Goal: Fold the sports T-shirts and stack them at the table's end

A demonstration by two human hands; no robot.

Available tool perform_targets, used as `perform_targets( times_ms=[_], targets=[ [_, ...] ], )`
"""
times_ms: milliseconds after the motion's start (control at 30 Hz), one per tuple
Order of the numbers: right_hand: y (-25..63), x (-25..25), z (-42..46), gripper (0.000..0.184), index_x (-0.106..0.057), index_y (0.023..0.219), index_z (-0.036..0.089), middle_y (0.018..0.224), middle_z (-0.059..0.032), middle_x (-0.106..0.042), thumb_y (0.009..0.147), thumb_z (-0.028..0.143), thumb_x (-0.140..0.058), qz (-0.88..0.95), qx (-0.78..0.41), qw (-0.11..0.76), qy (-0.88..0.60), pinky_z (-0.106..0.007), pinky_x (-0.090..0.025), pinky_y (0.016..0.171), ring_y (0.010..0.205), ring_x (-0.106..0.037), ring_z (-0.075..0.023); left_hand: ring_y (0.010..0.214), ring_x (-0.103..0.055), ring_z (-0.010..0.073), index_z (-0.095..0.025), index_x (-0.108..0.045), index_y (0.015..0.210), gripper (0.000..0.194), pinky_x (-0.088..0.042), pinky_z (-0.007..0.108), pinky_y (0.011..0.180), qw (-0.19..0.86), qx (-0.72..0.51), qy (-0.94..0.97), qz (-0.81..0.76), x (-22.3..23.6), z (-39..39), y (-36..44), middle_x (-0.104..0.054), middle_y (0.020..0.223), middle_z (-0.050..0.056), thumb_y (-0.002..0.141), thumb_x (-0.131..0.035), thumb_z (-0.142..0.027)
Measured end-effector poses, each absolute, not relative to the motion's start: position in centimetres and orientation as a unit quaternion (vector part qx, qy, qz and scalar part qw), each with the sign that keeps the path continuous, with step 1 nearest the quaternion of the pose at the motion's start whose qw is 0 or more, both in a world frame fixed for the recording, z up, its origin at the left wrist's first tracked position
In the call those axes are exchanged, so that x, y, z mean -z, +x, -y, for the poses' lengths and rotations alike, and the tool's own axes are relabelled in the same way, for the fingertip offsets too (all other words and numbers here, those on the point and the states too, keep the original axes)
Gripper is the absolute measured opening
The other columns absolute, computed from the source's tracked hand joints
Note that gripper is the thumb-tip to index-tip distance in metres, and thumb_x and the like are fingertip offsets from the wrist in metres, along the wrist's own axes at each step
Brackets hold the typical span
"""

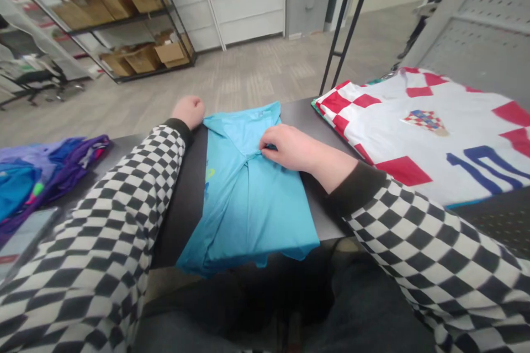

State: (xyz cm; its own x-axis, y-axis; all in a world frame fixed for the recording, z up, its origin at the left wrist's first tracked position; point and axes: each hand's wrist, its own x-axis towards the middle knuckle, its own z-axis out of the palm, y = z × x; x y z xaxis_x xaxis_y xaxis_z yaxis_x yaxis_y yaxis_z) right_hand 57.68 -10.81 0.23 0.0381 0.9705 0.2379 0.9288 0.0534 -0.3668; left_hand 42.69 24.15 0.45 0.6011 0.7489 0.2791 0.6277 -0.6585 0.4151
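Observation:
A light blue shirt (248, 204) lies folded lengthwise on the dark table (306, 116), its collar at the far end. My right hand (287, 146) rests on the shirt's middle, with the fingers gathered on the fabric near the collar opening. My left hand (189, 112) is closed in a fist just beyond the shirt's left edge, touching nothing that I can make out. Both my sleeves have a black-and-white check pattern. To the right lies a red-and-white checkered football jersey (430, 143) with a crest and a blue number 10.
A heap of purple and blue garments (53, 171) lies on the table's left, near a flat grey tablet-like object (22, 242). Beyond the table are a carpeted floor (248, 71), metal shelves (120, 27) with cardboard boxes, and black metal bars (348, 22).

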Motion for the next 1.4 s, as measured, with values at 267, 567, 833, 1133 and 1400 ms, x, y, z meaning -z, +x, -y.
perform_targets(
  times_ms=[267,567,833,1133,1400],
  targets=[
    [58.4,0.1,11.4,0.014,-0.087,0.108,0.022,0.117,-0.0096,-0.083,0.099,0.02,-0.078,0.695,-0.082,0.271,-0.661,-0.041,-0.057,0.104,0.11,-0.077,-0.0291,0.122,-0.074,0.0331,-0.023,-0.081,0.099,0.03,-0.058,0.045,0.113,0.233,-0.255,0.887,-0.305,0.2,-23.8,39.2,-0.082,0.122,0.007,0.078,-0.059,-0.023],
    [58.4,0.7,11.5,0.015,-0.089,0.105,0.025,0.114,-0.008,-0.084,0.097,0.018,-0.078,0.676,-0.089,0.302,-0.666,-0.045,-0.059,0.107,0.113,-0.078,-0.0316,0.131,-0.07,0.0347,-0.023,-0.077,0.103,0.018,-0.052,0.044,0.124,0.133,-0.191,0.924,-0.304,0.1,-22.4,40.2,-0.08,0.131,0.011,0.09,-0.067,-0.03],
    [58.3,0.6,11.0,0.02,-0.089,0.115,0.021,0.125,-0.011,-0.083,0.1,0.02,-0.075,0.688,-0.057,0.263,-0.674,-0.045,-0.057,0.114,0.12,-0.076,-0.0317,0.131,-0.065,0.0374,-0.015,-0.076,0.106,0.02,-0.045,0.052,0.125,0.072,-0.189,0.914,-0.352,0.5,-23.2,41.6,-0.078,0.13,0.019,0.093,-0.06,-0.013],
    [59.2,1.3,10.4,0.022,-0.09,0.113,0.022,0.125,-0.0098,-0.084,0.096,0.02,-0.077,0.695,-0.068,0.301,-0.65,-0.045,-0.059,0.113,0.118,-0.078,-0.031,0.111,-0.077,0.0302,-0.02,-0.079,0.113,0.023,-0.057,0.044,0.111,0.113,-0.292,0.89,-0.332,-0.3,-11.7,31.4,-0.083,0.113,0.011,0.103,-0.06,-0.029],
    [59.7,2.0,10.1,0.022,-0.089,0.113,0.022,0.123,-0.0113,-0.086,0.094,0.03,-0.083,0.668,-0.099,0.332,-0.659,-0.054,-0.058,0.119,0.123,-0.078,-0.0354,0.138,-0.071,0.0391,-0.026,-0.081,0.114,0.036,-0.051,0.057,0.128,0.159,-0.217,0.919,-0.288,1.3,4.9,17.1,-0.08,0.142,0.015,0.096,-0.074,-0.056]
  ],
)
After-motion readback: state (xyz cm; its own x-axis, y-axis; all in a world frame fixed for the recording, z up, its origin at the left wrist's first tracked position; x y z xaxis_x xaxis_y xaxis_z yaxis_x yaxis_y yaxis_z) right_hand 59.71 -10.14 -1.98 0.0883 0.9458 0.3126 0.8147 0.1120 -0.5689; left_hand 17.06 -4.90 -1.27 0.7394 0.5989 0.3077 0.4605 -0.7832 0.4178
